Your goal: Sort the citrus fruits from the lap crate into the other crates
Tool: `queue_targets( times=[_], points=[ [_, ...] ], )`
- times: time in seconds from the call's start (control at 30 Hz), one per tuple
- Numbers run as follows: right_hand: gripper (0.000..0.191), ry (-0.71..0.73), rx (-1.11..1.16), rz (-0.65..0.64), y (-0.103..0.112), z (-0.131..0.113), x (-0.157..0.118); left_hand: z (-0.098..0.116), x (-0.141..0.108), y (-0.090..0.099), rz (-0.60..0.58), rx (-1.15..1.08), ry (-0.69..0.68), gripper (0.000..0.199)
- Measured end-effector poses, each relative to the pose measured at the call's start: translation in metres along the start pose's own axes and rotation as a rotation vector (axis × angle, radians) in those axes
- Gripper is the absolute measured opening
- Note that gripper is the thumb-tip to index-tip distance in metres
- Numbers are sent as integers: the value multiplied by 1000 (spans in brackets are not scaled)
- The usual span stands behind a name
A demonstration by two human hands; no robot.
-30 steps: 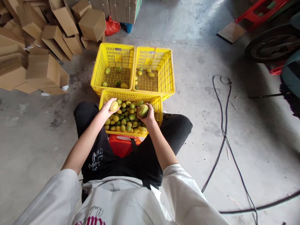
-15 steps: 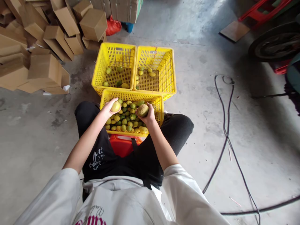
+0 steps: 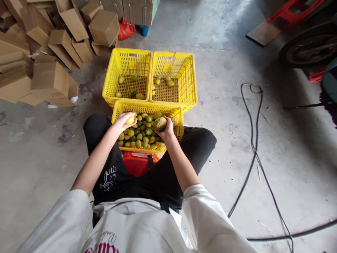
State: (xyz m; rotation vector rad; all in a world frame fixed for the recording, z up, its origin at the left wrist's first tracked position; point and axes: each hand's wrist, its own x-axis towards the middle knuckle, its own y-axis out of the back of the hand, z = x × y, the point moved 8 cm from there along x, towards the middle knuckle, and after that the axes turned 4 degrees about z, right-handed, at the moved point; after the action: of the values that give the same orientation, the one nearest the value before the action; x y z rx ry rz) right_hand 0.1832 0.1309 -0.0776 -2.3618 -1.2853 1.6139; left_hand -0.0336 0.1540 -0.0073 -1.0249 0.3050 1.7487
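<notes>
My left hand (image 3: 123, 121) is closed on a pale yellow fruit (image 3: 130, 120) above the left part of the near yellow crate (image 3: 173, 146). In my right hand (image 3: 167, 130) is a larger, brownish-green fruit (image 3: 160, 124), held over the crate's right part. Many green and yellow fruits (image 3: 139, 137) fill the near crate beneath both hands. Just beyond it stand two more yellow crates side by side, the left one (image 3: 107, 82) and the right one (image 3: 193, 80), each with several fruits on its slatted bottom.
Cardboard boxes (image 3: 50, 79) are piled at the far left, near a red bag (image 3: 126, 29). A red stool (image 3: 135, 164) shows between my legs. Black cable (image 3: 255, 154) loops over the floor on the right, with a wheel (image 3: 310, 45) beyond.
The fruit in my left hand has turned a little, and its fingers lie further over it. The fruit in my right hand has also rotated slightly. Both hands stay nearly in place.
</notes>
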Motion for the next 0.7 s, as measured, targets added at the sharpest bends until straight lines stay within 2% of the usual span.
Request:
queue_targets(
  times=[0.13,0.23,0.4,0.57,0.7],
  points=[
    [17,-118,43,1,-7,7,-9,1,-1,7,125,-31,7,21],
    [17,-124,64,-10,-11,7,-20,3,-4,7,151,-69,13,19],
    [23,-94,84,19,-1,7,-26,-1,-8,11,204,-124,62,19],
    [26,-154,118,-28,-2,8,-31,-6,-8,9,145,-147,131,16],
    [19,-155,123,-18,2,15,-38,-9,-8,12,121,-145,161,16]
  ],
)
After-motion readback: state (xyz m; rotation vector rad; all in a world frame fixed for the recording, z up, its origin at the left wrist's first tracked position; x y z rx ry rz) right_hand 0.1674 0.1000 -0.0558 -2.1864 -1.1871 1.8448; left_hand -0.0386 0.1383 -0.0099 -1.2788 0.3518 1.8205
